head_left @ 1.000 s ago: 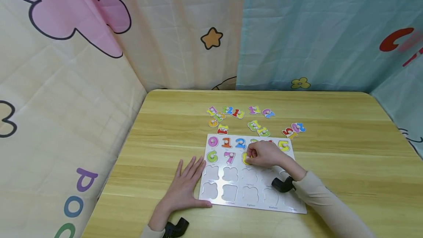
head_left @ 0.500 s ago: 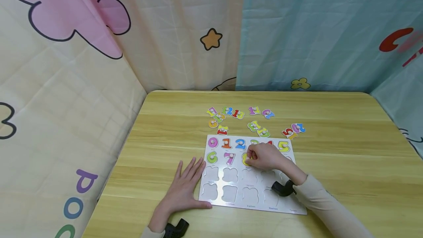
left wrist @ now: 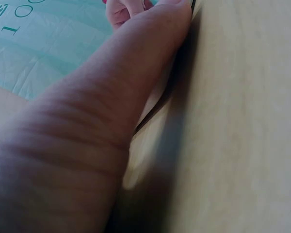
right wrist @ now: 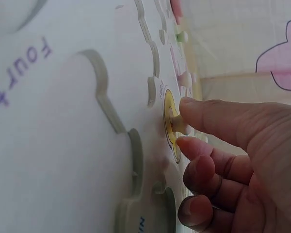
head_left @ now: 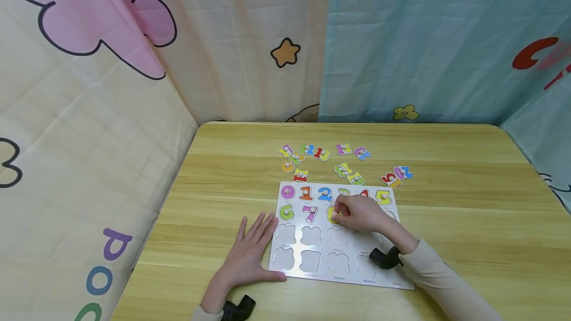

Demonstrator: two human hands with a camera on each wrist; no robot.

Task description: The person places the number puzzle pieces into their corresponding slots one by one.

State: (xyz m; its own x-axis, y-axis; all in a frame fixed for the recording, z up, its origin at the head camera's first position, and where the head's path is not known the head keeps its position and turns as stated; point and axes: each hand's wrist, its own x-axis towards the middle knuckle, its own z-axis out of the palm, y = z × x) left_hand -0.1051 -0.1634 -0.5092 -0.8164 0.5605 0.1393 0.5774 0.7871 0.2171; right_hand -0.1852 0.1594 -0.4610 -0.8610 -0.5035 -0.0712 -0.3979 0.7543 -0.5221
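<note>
We see a yellow eight with rounded curves, a thin dark outline and a pale knob standing up from its face; fingers cover part of it from above, and the right wrist camera catches it nearly edge-on. It lies flat on the white board, in the second row from the far edge, just right of a purple seven. Its long axis runs from the near edge towards the far edge, roughly in line with the board's left edge. We see the right hand pinching the knob between thumb and forefinger, the gap about as wide as the knob, though we cannot tell how firmly. The left hand lies along the board's left edge, fingers spread, gripping nothing, its thumb at the near left corner. Left of the seven we find a green six; the far row runs from a purple zero to a yellow five. Past the far edge, loose number pieces lie scattered on the wooden tabletop.
</note>
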